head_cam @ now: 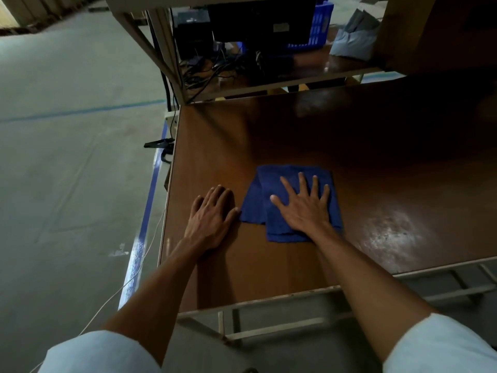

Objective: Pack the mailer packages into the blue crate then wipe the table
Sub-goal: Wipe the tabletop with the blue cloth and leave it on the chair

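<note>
A folded dark blue cloth [258, 203] lies on the brown table [376, 162] near its front left part. My right hand [304, 208] presses flat on the cloth with fingers spread straight. Just left of the cloth, my left hand [212, 214] rests flat on the bare tabletop, its thumb near the cloth's edge. A blue crate [318, 28] stands far back on the neighbouring table, partly hidden behind a dark monitor. Grey mailer packages [355, 36] lie at the back right.
A metal shelf frame [161, 52] with a monitor, a black box and tangled cables [212, 68] stands beyond the table's far left corner. A tall brown panel [430, 30] rises at the back right. Concrete floor with blue tape [145, 224] lies left of the table.
</note>
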{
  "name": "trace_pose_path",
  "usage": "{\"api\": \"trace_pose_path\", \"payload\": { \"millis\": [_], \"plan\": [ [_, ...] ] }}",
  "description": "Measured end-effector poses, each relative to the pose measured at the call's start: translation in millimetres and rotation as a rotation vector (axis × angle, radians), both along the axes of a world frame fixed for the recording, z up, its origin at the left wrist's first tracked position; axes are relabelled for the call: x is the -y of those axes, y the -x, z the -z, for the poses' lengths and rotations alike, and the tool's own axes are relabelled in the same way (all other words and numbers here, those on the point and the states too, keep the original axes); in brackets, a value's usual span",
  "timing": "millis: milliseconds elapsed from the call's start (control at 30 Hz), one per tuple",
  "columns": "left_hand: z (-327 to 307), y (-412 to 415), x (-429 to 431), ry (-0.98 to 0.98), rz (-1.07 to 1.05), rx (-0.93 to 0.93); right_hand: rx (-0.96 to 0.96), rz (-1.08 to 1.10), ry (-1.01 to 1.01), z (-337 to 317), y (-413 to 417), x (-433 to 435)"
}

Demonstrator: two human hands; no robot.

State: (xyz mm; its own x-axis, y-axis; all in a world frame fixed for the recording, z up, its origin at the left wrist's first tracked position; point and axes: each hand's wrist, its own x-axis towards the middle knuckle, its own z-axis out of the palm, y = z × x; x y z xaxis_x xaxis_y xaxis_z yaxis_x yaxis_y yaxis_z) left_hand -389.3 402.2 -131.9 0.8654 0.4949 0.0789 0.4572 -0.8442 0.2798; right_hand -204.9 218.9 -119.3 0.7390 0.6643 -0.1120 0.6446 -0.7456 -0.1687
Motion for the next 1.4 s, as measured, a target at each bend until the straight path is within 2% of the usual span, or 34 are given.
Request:
{"api": "trace_pose_path", "payload": {
  "millis": [133, 267, 400, 433, 567, 600, 700, 767, 800, 900, 933, 1067, 1100, 1233, 1267, 1400],
  "plan": [
    [4.6, -29.4, -9.9, 0.002, 0.044, -0.019, 0.041, -0.18, 0.013, 1.7, -24.0, -23.2],
    [9.2, -29.7, -8.4, -0.031, 0.032, -0.004, 0.013, 0.083, 0.028, 1.6, -45.8, -25.8],
    [4.6, -29.1, -7.3, -0.019, 0.039, 0.002, 0.088, -0.174, -0.01, 8.4, -14.4, -0.8],
    [3.8, -29.1, -6.4, -0.014, 0.04, 0.001, 0.092, -0.181, -0.006, 9.1, -14.7, 12.2],
    [1.1, -28.1, -4.3, -0.008, 0.036, -0.003, 0.062, 0.142, 0.03, 5.3, -16.0, 48.7],
    [0.8, -28.5, -4.4, -0.005, 0.033, -0.005, 0.077, 0.121, 0.03, 4.9, -4.3, 51.8],
    [0.1, -29.1, -4.3, 0.014, 0.056, -0.016, 0.104, -0.182, -0.021, 4.3, 49.0, 71.0],
    [-1.8, -27.7, -3.6, 0.017, 0.07, -0.017, 0.111, -0.281, -0.007, 5.0, 57.0, 96.4],
    [-3.1, -27.0, -0.7, 0.012, 0.078, -0.014, 0.107, -0.243, -0.007, 5.0, 48.3, 108.3],
    [-9.0, -29.8, 29.2, 0.013, 0.123, 0.014, 0.103, 0.054, 0.03, 4.7, 15.9, 135.9],
    [-10.9, -33.8, 44.1, 0.03, 0.148, 0.023, 0.107, 0.082, 0.036, 5.1, 14.1, 140.1],
    [-10.5, -57.7, 94.2, 0.092, 0.178, 0.017, 0.144, -0.225, 0.016, 6.5, 25.9, 166.4],
    [-8.7, -60.5, 100.9, 0.102, 0.165, 0.009, 0.144, -0.224, 0.013, 5.5, 16.5, 178.3],
    [-0.8, -55.8, 113.1, 0.019, 0.132, -0.046, 0.077, 0.121, 0.038, 2.4, -32.6, 206.3],
    [-1.0, -55.1, 113.7, 0.009, 0.125, -0.045, 0.08, 0.109, 0.043, 2.9, -31.6, 205.1],
    [-3.7, -57.2, 116.9, -0.003, 0.109, -0.059, 0.111, -0.211, 0.03, 6.5, -29.3, 213.5]
  ]
}}
